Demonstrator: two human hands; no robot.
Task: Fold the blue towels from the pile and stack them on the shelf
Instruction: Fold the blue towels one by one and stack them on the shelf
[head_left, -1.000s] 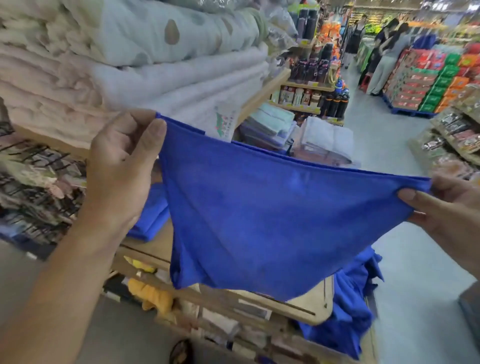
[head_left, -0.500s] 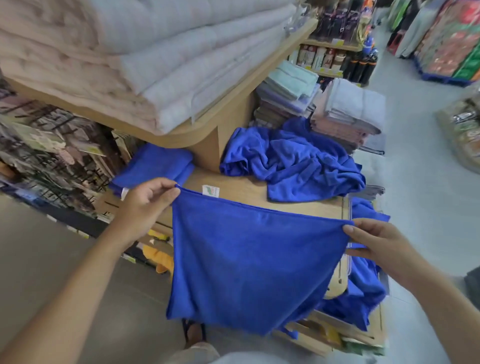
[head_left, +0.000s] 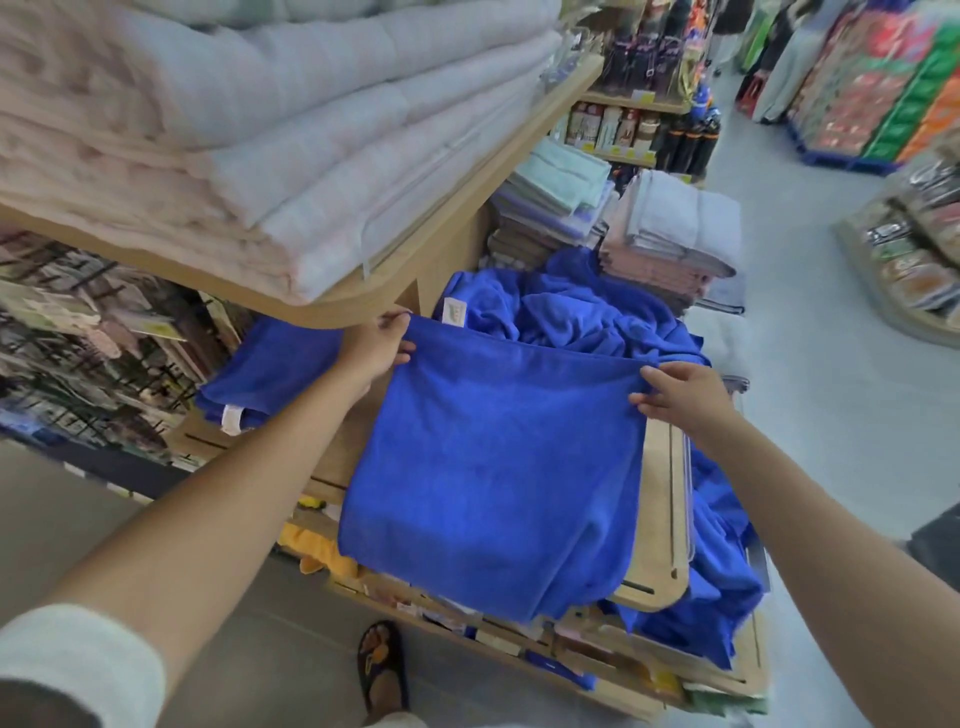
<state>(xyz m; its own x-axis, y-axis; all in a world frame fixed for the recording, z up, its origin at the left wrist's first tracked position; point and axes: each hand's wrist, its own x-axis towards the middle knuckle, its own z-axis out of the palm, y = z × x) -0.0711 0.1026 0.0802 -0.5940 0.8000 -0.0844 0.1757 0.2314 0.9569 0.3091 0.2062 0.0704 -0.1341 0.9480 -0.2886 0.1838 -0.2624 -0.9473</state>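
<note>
blue towel (head_left: 493, 467): spread flat, draped over shelf (head_left: 660, 519) edge | pile (head_left: 582, 317): crumpled behind | folded stack (head_left: 270, 364): left

Pale bedding (head_left: 249, 135): thick pink and grey folded pieces are lying stacked on the upper shelf (head_left: 332, 314), reaching out to its front edge and rounded corner.
Mint and lilac towels (head_left: 558, 189): sitting folded in a neat stack further along the aisle.
Grey and pink towels (head_left: 675, 234): stacking up just beside the mint ones.
Dark bottles (head_left: 688, 143): standing in a row at the front edge of a far shelf.
Red and green cartons (head_left: 893, 88): piling high along the aisle.
Wire rack (head_left: 78, 364): carrying blurred hanging packets.
Yellow cloth (head_left: 317, 551): peeking out from a low tier.
Black sandal (head_left: 382, 670): standing on the grey floor.
</note>
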